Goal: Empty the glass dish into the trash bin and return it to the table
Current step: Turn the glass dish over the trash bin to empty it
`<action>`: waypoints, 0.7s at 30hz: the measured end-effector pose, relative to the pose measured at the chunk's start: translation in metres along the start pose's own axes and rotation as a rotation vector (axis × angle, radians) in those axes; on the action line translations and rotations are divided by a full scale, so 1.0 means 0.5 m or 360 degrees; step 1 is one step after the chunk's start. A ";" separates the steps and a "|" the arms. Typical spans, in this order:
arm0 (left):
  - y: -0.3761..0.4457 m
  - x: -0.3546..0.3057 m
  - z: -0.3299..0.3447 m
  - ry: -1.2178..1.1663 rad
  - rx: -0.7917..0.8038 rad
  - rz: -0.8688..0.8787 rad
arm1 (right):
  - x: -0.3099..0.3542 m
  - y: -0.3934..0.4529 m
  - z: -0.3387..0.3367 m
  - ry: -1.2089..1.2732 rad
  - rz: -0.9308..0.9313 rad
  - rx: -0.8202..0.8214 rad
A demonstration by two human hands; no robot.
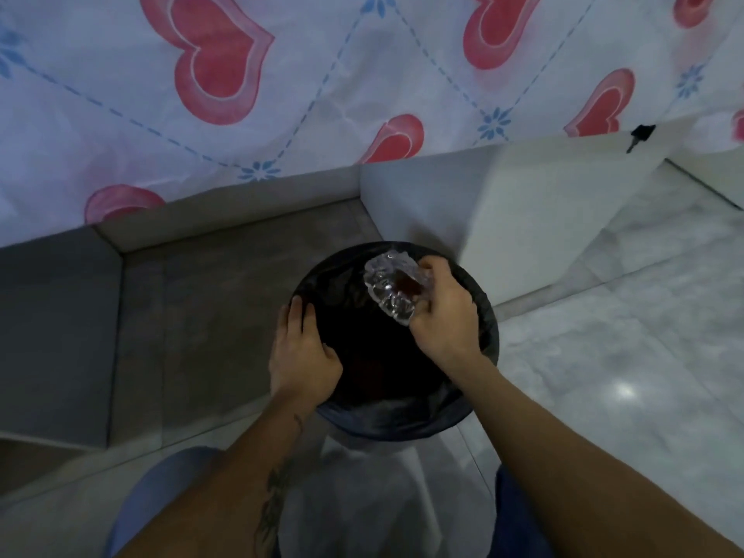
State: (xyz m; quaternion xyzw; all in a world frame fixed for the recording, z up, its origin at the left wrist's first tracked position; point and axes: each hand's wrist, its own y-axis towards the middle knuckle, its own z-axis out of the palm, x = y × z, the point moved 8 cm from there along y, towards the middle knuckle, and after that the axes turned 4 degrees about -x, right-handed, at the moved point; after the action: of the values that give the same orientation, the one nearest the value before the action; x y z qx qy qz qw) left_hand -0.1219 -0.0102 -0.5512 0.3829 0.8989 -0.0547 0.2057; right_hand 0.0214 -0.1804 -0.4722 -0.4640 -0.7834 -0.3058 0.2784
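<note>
A round trash bin [406, 412] lined with a black bag stands on the floor in the middle of the head view. My right hand [441, 316] grips a clear cut-glass dish [388, 285] and holds it tilted on its side over the bin's open mouth. Something dark reddish shows inside the dish. My left hand [304, 354] rests on the bin's left rim, fingers curled over the bag's edge. The inside of the bin is too dark to see.
A white cloth with red hearts [225, 74] hangs behind the bin, over a pale ledge. A white panel [543, 207] with a small key in it stands at the right. Glossy marble floor [624, 376] spreads to the right; grey tiles lie to the left.
</note>
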 end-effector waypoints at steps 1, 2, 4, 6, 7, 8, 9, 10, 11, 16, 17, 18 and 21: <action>0.000 -0.001 0.000 -0.0007 0.0013 0.0000 | 0.023 -0.002 -0.007 -0.0109 -0.0246 -0.0059; 0.000 -0.002 0.000 -0.0010 0.0024 0.0000 | 0.044 -0.007 -0.009 -0.0197 -0.0480 -0.0091; 0.002 -0.005 0.001 -0.0010 0.0034 -0.0001 | 0.070 -0.012 -0.005 -0.0365 -0.0825 -0.0109; 0.002 -0.008 0.002 0.0008 0.0041 -0.0015 | 0.081 -0.010 0.005 -0.0461 -0.1009 -0.0099; 0.002 -0.009 0.004 0.0014 0.0042 -0.0019 | 0.087 -0.008 0.008 -0.0484 -0.1064 -0.0090; 0.001 -0.009 0.005 0.0015 0.0038 -0.0023 | 0.089 -0.006 0.012 -0.0502 -0.1102 -0.0075; 0.001 -0.009 0.005 0.0013 0.0033 -0.0026 | 0.090 -0.004 0.013 -0.0509 -0.1114 -0.0057; 0.001 -0.009 0.004 0.0008 0.0024 -0.0025 | 0.088 0.000 0.014 -0.0508 -0.1105 -0.0043; 0.000 -0.009 0.003 0.0000 0.0017 -0.0024 | 0.087 0.004 0.012 -0.0501 -0.1079 -0.0027; -0.001 -0.009 0.003 -0.0035 0.0036 -0.0010 | 0.071 0.022 -0.005 -0.0285 -0.0807 0.0033; 0.000 -0.010 0.002 -0.0043 0.0055 -0.0014 | 0.063 0.028 -0.007 -0.0205 -0.0697 0.0057; 0.002 -0.009 0.002 -0.0062 0.0081 -0.0035 | 0.053 0.032 -0.006 -0.0146 -0.0600 0.0080; 0.010 -0.020 -0.016 -0.0205 0.0154 -0.0179 | 0.027 0.038 -0.004 -0.0073 -0.0393 0.0136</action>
State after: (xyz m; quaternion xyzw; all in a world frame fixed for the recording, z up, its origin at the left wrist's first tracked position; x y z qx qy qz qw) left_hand -0.1150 -0.0112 -0.5395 0.3370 0.9003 -0.1339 0.2409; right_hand 0.0330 -0.1673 -0.4568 -0.3586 -0.8531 -0.2933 0.2401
